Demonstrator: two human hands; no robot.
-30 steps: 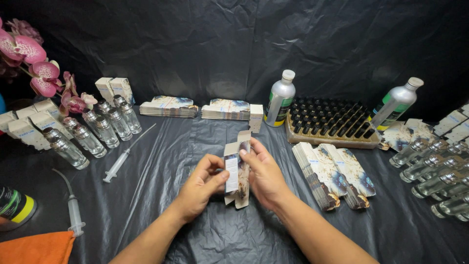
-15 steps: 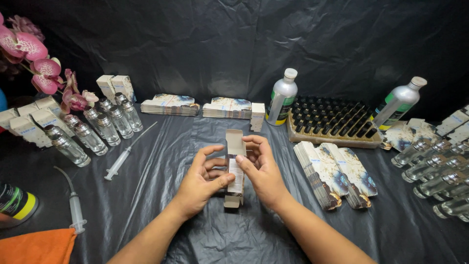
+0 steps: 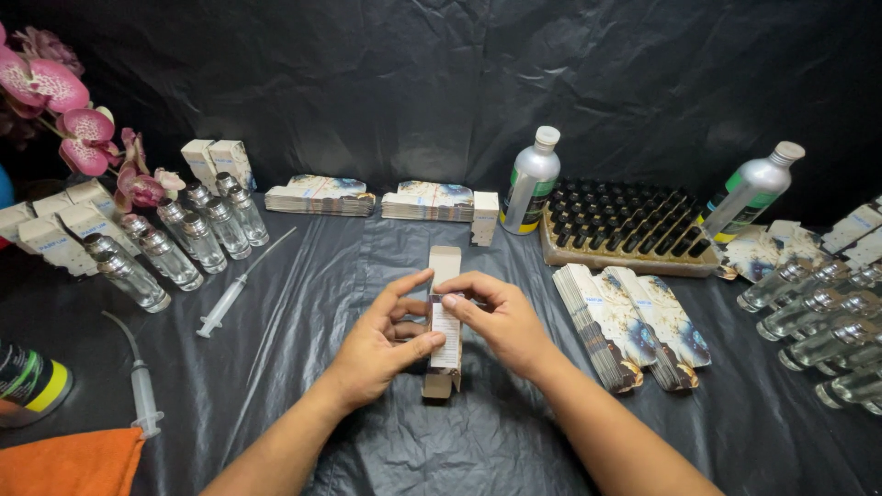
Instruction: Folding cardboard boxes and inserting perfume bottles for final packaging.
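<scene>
Two hands are folding a small box into shape.

The box stands up on the black table, in front of the silver bottle. Its top flap is open and so is the bottom one. The left hand has its grip pressed on the left side of the box. The right hand has its grip pinched on the right side, up near the top. The box looks squared up, but its ends are not shut, so the flaps may need tucking in next. A stack of flat boxes lies just right of the box, and a syringe lies to its left.
</scene>
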